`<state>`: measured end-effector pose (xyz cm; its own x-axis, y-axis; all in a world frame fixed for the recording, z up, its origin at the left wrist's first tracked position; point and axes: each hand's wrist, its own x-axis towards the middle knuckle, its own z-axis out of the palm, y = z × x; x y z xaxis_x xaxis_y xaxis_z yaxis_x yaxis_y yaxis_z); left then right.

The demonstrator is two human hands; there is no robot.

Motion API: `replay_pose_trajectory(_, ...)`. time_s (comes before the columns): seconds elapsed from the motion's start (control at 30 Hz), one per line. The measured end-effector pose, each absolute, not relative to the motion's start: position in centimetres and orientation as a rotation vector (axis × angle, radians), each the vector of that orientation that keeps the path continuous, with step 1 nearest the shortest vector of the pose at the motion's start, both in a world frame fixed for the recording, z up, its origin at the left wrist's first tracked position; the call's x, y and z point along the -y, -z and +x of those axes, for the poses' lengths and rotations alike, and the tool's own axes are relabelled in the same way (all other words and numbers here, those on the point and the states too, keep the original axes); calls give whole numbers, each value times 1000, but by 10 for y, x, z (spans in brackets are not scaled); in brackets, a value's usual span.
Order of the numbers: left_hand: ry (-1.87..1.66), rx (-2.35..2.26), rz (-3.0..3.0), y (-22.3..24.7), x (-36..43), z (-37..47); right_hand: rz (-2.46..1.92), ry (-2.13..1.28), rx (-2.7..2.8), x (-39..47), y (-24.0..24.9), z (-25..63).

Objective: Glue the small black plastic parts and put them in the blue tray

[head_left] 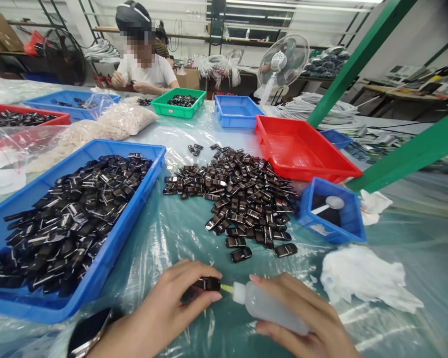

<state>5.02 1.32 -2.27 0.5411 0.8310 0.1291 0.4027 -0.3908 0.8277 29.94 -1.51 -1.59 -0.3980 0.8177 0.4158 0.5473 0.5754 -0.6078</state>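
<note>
"So, which step is this?"
"Seemingly dispensing: on the near side of the pile (pixel 242 194), left hand (pixel 175 293) pinches a black casing (pixel 209 284); right hand (pixel 313 313) grips a bottle (pixel 271 308), yellow nozzle (pixel 227 288) at the casing's end."
"Next move?"
"Steady aim, I'd judge, and gentle squeezing."

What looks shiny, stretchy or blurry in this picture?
In the head view, pale glare streaks the clear plastic table covering, and bright glints dot the heap of small glossy dark-brown pieces; in the head view, the right edge looks stretched and smeary, perhaps from a wide lens; in the head view, square blocks blur part of the seated person in a white shirt.
</note>
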Motion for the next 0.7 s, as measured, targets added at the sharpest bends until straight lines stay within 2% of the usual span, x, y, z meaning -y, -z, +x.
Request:
replay_pose_trajectory(0.4,-409,-1008,2130,10,-10,43,-1071,-424,2179,15,12,302)
replay_pose_trajectory(0.7,-440,-974,2195,13,-9,43,-1113,-508,2134,18,8,300)
